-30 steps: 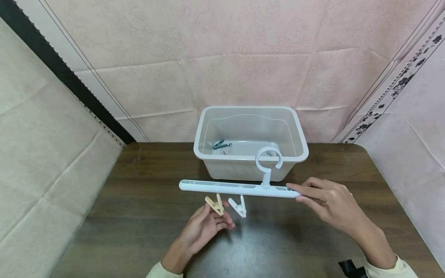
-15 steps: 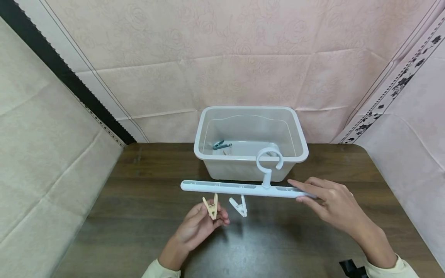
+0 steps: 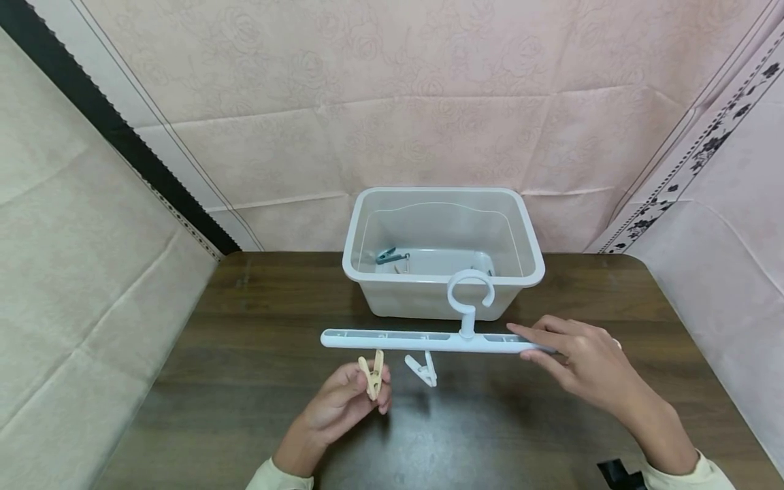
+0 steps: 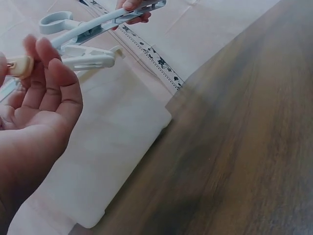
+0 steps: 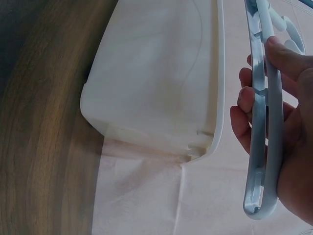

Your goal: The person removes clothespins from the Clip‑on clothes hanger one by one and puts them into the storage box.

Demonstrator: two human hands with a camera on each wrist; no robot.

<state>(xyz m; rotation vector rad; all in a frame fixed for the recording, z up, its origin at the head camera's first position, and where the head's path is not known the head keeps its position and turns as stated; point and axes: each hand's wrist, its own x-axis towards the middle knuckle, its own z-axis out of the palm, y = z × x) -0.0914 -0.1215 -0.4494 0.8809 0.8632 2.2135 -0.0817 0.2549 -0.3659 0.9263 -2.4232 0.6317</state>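
Place: cloth-screened table corner, domestic in character; which room cannot be told. Table (image 3: 202, 408): dark wood-grain top, rounded far corners. Rear sheet (image 3: 392, 61): pale pink, faint rose pattern, fold creases. Left sheet (image 3: 79, 272), right sheet (image 3: 723, 258): pale; black band (image 3: 122, 134) and floral border (image 3: 713, 141) mark the joins. Household wares: plastic tub (image 3: 407, 297), hooked hanger (image 3: 392, 339), beige clothes-peg (image 3: 374, 384), pale-blue clothes-peg (image 3: 431, 376).

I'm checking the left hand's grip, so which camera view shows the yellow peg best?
The head view: nearly all of the peg shows there, its V shape clear in the left hand. The left wrist view shows only part of it, near the picture's left edge. The right wrist view does not show it.
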